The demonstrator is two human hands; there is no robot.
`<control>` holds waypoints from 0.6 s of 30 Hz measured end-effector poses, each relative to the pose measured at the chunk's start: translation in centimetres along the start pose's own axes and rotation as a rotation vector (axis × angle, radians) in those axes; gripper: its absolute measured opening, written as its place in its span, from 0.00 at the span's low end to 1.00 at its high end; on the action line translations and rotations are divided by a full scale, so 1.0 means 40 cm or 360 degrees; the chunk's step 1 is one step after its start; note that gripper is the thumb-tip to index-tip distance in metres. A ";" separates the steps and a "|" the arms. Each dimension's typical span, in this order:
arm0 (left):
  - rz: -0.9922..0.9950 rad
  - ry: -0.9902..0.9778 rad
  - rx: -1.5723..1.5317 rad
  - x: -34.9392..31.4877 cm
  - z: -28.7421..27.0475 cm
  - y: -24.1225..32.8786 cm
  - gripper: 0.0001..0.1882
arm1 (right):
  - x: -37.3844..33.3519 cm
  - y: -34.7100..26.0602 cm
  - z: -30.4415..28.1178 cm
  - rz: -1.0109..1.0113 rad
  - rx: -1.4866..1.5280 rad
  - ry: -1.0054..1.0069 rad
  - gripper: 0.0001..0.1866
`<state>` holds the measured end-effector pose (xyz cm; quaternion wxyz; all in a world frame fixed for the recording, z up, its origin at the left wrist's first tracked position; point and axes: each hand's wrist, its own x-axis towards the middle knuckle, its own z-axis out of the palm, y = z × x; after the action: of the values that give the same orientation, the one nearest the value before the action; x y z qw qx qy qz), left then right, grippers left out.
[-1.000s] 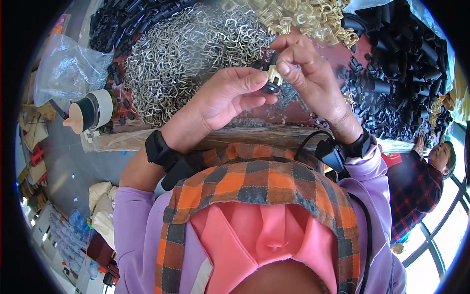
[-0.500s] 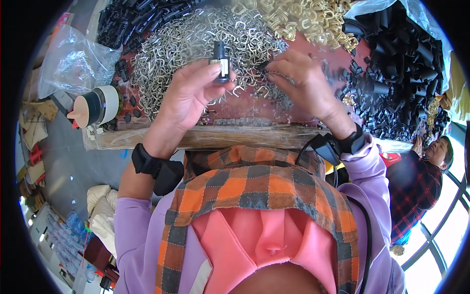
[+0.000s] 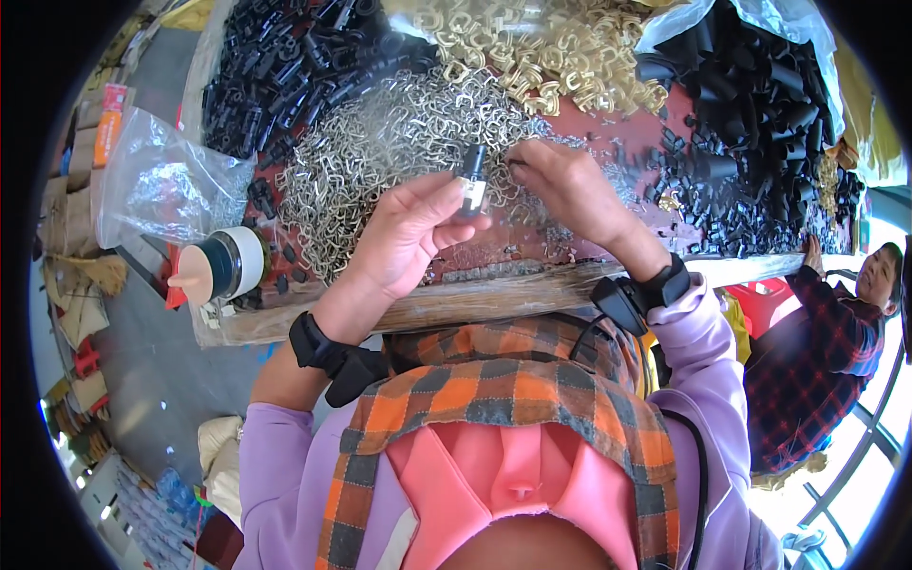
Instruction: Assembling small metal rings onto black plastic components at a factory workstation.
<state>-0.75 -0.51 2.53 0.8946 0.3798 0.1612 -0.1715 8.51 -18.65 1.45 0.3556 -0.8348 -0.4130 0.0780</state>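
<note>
My left hand (image 3: 404,233) is closed around a small black cylindrical plastic part (image 3: 475,161) with a pale section near its lower end. The part stands nearly upright between thumb and fingers, its narrower end pointing away from me. Close by on the right, my right hand (image 3: 575,185) has thumb and fingertips pinched together on a tiny dark piece (image 3: 516,163), too small to name. Under and beyond both hands spreads a heap of silvery U-shaped metal clips (image 3: 351,157).
Farther off lie black plastic parts (image 3: 285,85) and brass-coloured clips (image 3: 551,57). Black tubular parts (image 3: 750,95) and small black pieces (image 3: 746,214) cover the right side. A tub (image 3: 249,261) and clear plastic bag (image 3: 152,190) are at left. Another person (image 3: 817,370) is beside the table's wooden edge (image 3: 456,306).
The head view has shifted. My left hand has brought the black part nearer to my right fingertips and slightly closer to me. Both hands keep their grip.
</note>
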 end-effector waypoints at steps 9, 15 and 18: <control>-0.0121 -0.0061 0.0088 0.031 0.054 -0.027 0.12 | -0.082 -0.083 -0.063 0.0466 0.1111 -0.0029 0.10; -0.0263 -0.0146 0.0173 0.050 0.110 -0.057 0.12 | -0.139 -0.076 -0.098 0.0447 0.0707 -0.0007 0.12; -0.0303 -0.0157 0.0143 0.064 0.134 -0.080 0.11 | -0.165 -0.064 -0.102 0.0386 0.0635 0.0181 0.13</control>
<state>1.02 -7.01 3.00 0.8632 0.3935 0.1446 -0.2813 4.36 -24.69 5.04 0.5243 -0.7944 -0.2656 0.1531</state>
